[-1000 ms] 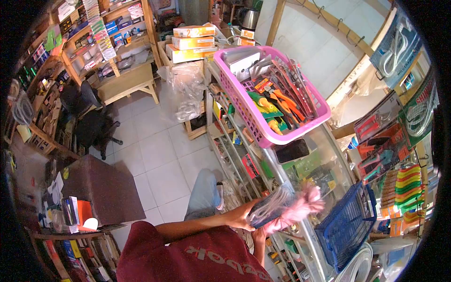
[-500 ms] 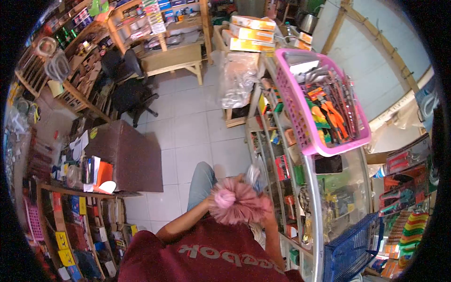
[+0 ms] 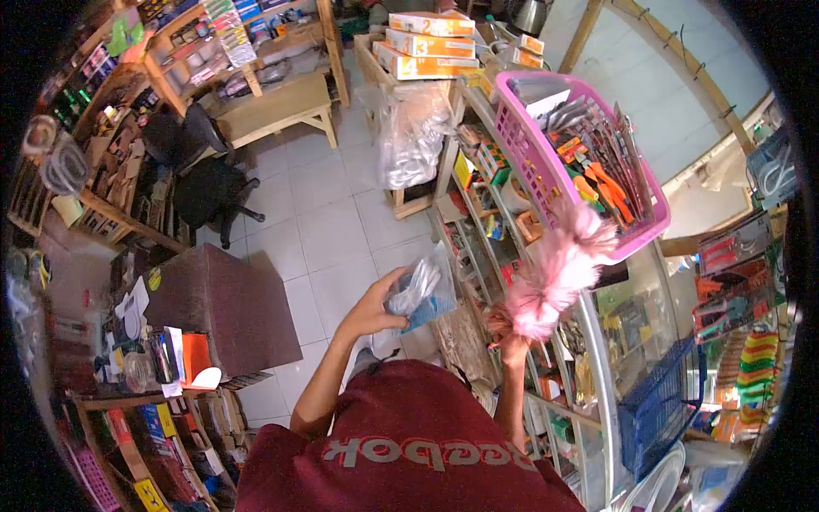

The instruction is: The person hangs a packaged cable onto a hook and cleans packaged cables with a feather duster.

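- Feather duster: fluffy, pale pink with darker mauve tufts, held aslant, its upper end overlapping the near edge of the pink plastic basket in view; contact is unclear.
- Clear plastic packet: whitish looped contents over blue, held tilted, left of the basket and well apart from it.

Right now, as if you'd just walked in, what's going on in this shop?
Someone in a maroon Reebok shirt is beside a glass display counter. Their left hand holds a clear plastic packet; their right hand holds a pink feather duster. The duster overlaps the pink plastic basket in view; whether they touch is unclear. That basket sits on the counter, holding tools including orange-handled pliers.
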`<control>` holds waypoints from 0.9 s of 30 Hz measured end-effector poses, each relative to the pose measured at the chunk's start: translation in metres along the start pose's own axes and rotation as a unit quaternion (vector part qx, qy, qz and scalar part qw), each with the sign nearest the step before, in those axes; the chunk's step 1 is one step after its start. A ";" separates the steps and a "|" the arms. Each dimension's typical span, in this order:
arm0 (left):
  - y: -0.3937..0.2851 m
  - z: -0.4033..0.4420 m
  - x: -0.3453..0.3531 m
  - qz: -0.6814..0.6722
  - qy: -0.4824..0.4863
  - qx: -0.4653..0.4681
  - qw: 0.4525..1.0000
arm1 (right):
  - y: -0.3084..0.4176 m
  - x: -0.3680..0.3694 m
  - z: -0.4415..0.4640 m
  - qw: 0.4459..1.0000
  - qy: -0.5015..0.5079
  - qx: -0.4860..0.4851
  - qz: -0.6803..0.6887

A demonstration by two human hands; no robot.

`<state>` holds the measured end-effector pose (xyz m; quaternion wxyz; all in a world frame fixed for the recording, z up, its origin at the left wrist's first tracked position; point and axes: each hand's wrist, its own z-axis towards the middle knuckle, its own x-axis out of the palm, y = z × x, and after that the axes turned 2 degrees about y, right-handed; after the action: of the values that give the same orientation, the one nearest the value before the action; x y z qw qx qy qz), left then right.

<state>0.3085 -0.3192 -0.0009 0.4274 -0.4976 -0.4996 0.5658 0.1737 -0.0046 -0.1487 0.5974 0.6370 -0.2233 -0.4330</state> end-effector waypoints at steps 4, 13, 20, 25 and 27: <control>0.003 -0.003 -0.021 -0.060 0.094 0.021 0.994 | 0.011 0.029 -0.012 0.977 -0.036 -0.043 0.207; -0.008 0.015 -0.041 -0.038 0.163 0.086 0.982 | 0.063 0.052 0.014 0.976 -0.122 -0.077 0.161; -0.003 0.026 -0.057 -0.001 0.159 0.071 0.985 | 0.111 0.055 0.004 0.985 -0.062 0.014 0.162; -0.022 0.030 -0.057 0.004 0.154 0.078 0.985 | 0.105 0.057 0.011 0.994 -0.037 0.078 0.065; -0.021 0.030 -0.057 -0.008 0.135 0.079 0.988 | 0.105 0.053 0.015 0.996 -0.082 0.009 -0.017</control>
<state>0.2866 -0.3762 0.0281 0.5332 -0.5301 -0.3951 0.5278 0.2134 -0.0750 -0.0619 0.5641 0.6084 -0.2647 -0.4915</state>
